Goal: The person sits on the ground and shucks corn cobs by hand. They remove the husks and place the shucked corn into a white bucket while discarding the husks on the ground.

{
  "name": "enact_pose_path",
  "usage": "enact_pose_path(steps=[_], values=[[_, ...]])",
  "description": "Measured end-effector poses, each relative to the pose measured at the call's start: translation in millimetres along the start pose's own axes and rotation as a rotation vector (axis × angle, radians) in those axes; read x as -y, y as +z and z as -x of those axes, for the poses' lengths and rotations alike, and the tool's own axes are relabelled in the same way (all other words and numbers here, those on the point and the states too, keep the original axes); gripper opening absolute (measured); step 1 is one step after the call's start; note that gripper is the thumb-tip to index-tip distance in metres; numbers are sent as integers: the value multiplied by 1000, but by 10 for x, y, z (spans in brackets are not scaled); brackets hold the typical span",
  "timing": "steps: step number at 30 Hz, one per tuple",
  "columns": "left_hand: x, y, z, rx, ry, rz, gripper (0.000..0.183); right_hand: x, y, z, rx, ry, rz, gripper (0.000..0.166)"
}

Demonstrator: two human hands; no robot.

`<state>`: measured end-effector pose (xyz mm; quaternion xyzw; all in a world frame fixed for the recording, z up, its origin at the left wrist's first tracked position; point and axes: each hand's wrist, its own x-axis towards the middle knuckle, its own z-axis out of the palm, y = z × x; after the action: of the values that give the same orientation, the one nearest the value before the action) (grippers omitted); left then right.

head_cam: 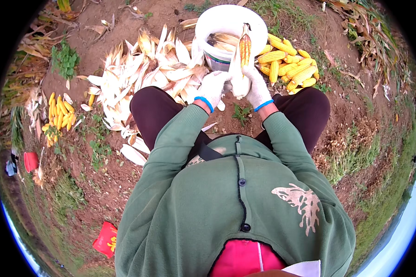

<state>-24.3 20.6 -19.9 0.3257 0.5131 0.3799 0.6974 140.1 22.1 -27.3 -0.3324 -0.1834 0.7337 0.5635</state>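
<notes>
A partly husked ear of corn [245, 52] points away from me between my hands, with yellow kernels bared along its upper side. Pale husk still wraps its base and left side. My right hand [257, 86], in a white knit glove with a blue cuff, grips the lower right of the ear. On the other side my left hand [213, 86], gloved the same way, has its fingers closed at the loose husk; its fingertips are partly hidden. Just beyond stands a white plastic bucket [202, 29] with unhusked ears [225, 41] inside, partly covered by the held ear.
Stripped husks [142, 69] lie heaped left of the bucket. Bare yellow cobs [291, 65] are piled on its right. Farther left are another cob pile [60, 112] and a red bucket [31, 162]. A red packet [106, 239] rests on the soil [114, 187].
</notes>
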Motion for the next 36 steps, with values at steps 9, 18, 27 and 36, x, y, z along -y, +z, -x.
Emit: enact_pose_path(steps=[9, 18, 27, 36], values=[[-34, 82, 39, -90, 188, -309, 34, -13, 120, 35, -103, -49, 364, 45], [10, -116, -232, -91, 252, -299, 32, 22, 17, 80, 60, 190, 195, 47], [-79, 41, -54, -188, 530, -474, 24, -85, 60, 20, 74, -39, 450, 53], [104, 19, -85, -260, 117, 211, 21, -264, 69, -33, -178, -23, 372, 38]])
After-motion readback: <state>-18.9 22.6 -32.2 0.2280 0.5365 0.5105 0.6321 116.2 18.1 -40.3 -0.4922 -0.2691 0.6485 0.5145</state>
